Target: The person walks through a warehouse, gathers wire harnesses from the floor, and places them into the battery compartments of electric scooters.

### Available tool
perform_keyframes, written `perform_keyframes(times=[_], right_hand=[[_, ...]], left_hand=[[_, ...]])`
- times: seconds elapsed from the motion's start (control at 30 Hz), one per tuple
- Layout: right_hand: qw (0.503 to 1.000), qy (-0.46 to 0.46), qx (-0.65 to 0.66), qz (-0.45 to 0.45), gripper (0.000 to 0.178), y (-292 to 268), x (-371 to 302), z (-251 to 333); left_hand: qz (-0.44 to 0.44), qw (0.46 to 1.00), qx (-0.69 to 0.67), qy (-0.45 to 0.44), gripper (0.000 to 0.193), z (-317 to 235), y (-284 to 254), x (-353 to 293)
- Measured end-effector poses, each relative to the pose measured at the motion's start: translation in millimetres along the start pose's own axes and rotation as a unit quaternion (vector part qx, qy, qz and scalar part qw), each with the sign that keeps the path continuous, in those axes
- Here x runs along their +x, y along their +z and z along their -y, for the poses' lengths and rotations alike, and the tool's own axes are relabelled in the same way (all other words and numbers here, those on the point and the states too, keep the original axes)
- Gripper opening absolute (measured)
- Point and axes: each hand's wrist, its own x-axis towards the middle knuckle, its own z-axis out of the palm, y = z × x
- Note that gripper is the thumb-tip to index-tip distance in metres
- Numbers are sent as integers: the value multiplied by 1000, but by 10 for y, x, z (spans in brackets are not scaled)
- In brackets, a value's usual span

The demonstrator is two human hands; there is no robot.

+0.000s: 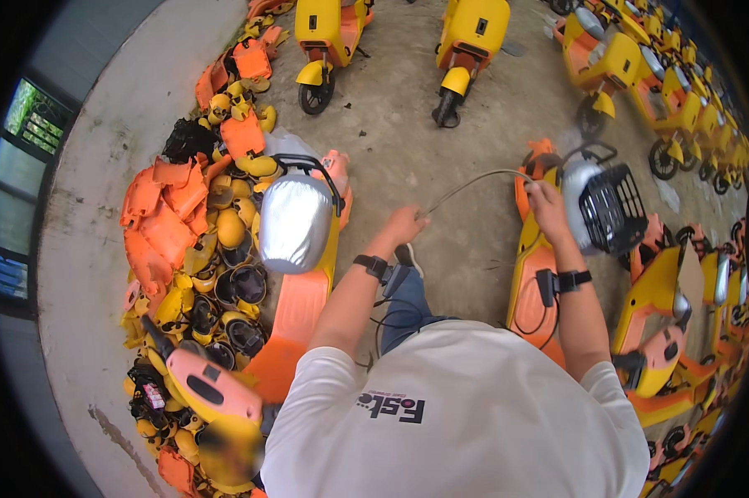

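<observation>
Grey cable (474, 178) arcs across the head view from the left hand (403, 226), closed around it, to the right hand (547, 207), whose curled fingers grip it near the right scooter (537, 278). Its black basket's (614, 209) contents are unclear; at left, upturned helmets (247, 285) show dark linings.

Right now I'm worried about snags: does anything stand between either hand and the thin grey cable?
Nothing visible does: the left hand and right hand both hold the thin grey cable, with concrete floor showing beneath its arc.
</observation>
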Motion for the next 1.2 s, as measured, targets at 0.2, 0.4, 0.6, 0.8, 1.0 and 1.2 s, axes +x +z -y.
perform_keyframes(times=[0.2,0.4,0.6,0.8,1.0,1.2], right_hand=[[995,94,-4,21,22,-90,1044,146],[991,90,-99,13,22,-32,1982,37],[974,25,-222,-37,32,-196,2681,-113],[972,112,-197,-53,41,-806,3472,-285],[964,107,-175,-172,42,-1470,4264,-733],[963,105,-146,-202,40,-1958,4870,-876]], left_hand=[[-6,995,-102,-8,29,481,-512,968],[29,983,-182,3,36,544,-732,2154],[-1,883,-448,-143,39,195,-1036,3379],[76,913,-392,-81,31,-443,-1033,4821],[110,925,-358,-59,24,-1252,-948,6206],[230,880,-410,-66,22,-2336,-750,7204]])
